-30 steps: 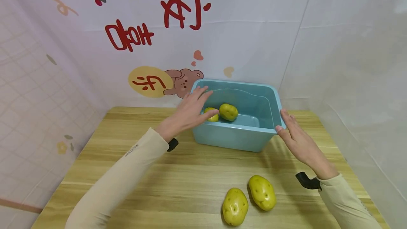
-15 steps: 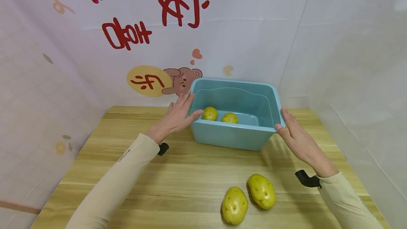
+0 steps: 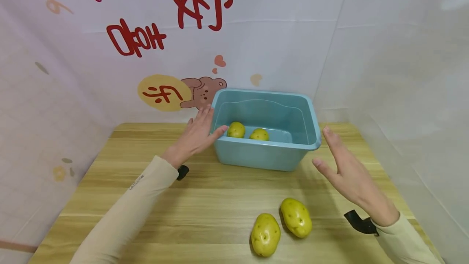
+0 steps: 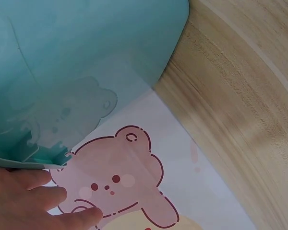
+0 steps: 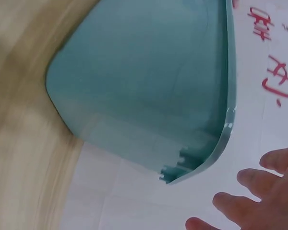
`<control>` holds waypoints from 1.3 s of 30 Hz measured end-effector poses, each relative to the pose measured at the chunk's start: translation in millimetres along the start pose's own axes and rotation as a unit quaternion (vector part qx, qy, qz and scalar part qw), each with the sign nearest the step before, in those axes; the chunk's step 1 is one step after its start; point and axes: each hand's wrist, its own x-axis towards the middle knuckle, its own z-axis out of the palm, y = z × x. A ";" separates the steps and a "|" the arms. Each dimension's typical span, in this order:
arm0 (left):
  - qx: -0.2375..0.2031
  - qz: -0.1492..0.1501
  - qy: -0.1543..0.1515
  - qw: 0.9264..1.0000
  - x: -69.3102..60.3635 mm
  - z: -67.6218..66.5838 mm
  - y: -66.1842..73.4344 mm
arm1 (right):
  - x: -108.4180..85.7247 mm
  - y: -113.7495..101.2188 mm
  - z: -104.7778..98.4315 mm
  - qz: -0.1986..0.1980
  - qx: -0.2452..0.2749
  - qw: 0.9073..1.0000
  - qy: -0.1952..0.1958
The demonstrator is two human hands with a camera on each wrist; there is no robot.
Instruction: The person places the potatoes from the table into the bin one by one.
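Observation:
A light blue plastic bin (image 3: pixel 260 156) stands at the back of the table with two yellow potatoes inside, a left potato (image 3: pixel 236 130) and a right potato (image 3: pixel 259 134). My left hand (image 3: pixel 194 135) rests at the bin's left rim, fingers extended and thumb by the front corner. In the left wrist view, fingers (image 4: pixel 43 194) lie along the rim's edge. My right hand (image 3: pixel 353 178) is apart from the bin's right side, thumb and fingers spread, holding nothing. The right wrist view shows a gap between its fingers (image 5: pixel 235 208) and the bin wall (image 5: pixel 144 86).
Two more yellow potatoes, one potato (image 3: pixel 265 234) and another potato (image 3: pixel 296 217), lie side by side on the wooden table (image 3: pixel 190 215) near the front. A white printed curtain (image 3: pixel 278 44) with a bear hangs right behind the bin.
My left hand has drawn back from over the bin to its left rim. The right hand has come off the right rim. The right potato inside sits lower than a second ago.

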 end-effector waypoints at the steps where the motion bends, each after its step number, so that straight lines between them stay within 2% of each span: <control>1: 0.001 0.000 0.001 1.000 -0.1 0.0 -0.5 | -3.3 -2.9 0.7 -0.003 -0.005 1.000 0.000; 8: 0.000 0.000 -0.001 1.000 -1.0 -0.3 -0.7 | -25.4 -15.2 10.9 -0.045 -0.053 0.998 -0.001; 15: -0.002 0.000 -0.002 1.000 -1.5 -0.7 -2.0 | -39.7 -19.5 30.5 -0.071 -0.090 0.993 -0.024; 19: -0.004 -0.001 -0.003 1.000 -2.1 -1.3 -1.5 | -46.5 -20.0 43.8 -0.086 -0.092 0.991 -0.042; 30: -0.005 -0.002 -0.005 1.000 -2.4 0.5 -2.3 | -60.6 -14.0 77.1 -0.098 -0.090 0.987 -0.090; 39: -0.002 0.002 -0.004 1.000 -2.2 0.0 -2.1 | -71.4 -9.6 92.3 -0.073 -0.104 0.985 -0.120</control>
